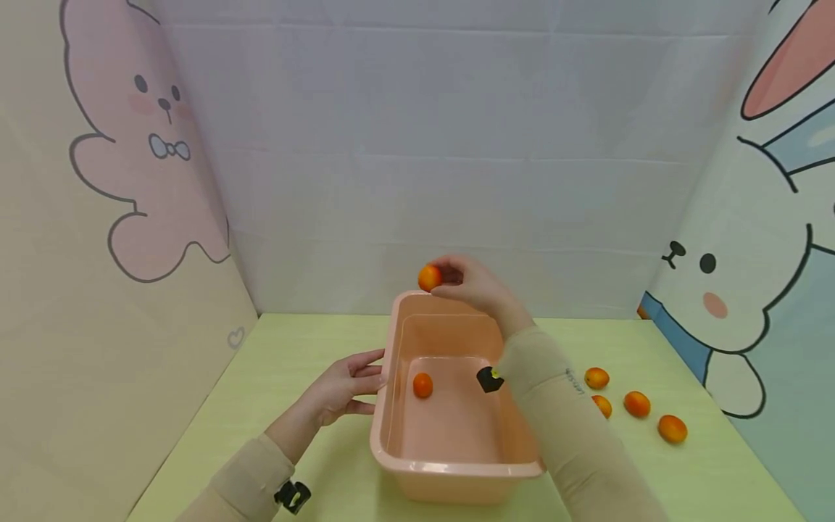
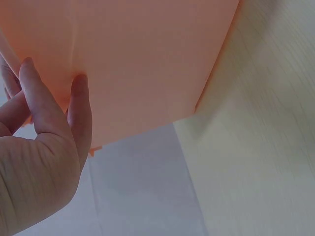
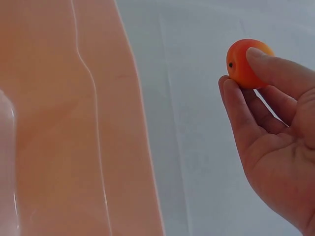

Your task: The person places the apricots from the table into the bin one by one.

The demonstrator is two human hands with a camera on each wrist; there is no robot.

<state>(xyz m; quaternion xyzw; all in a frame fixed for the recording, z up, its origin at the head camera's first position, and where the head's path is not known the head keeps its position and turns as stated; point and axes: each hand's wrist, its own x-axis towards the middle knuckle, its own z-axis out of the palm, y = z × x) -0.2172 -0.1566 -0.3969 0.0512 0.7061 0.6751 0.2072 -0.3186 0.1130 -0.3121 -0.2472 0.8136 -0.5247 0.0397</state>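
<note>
A pink plastic basin stands on the table, with one orange apricot inside on its floor. My right hand pinches another apricot between thumb and fingertips, above the basin's far rim. Beside the basin's left wall is my left hand. Its fingers are extended and touch the basin's outer wall just below the rim. The right forearm hides part of the basin's right side.
Several apricots lie on the table right of the basin, one partly hidden by the right sleeve. A pale cloth wall rises behind the pale green table. Side walls carry cartoon animals.
</note>
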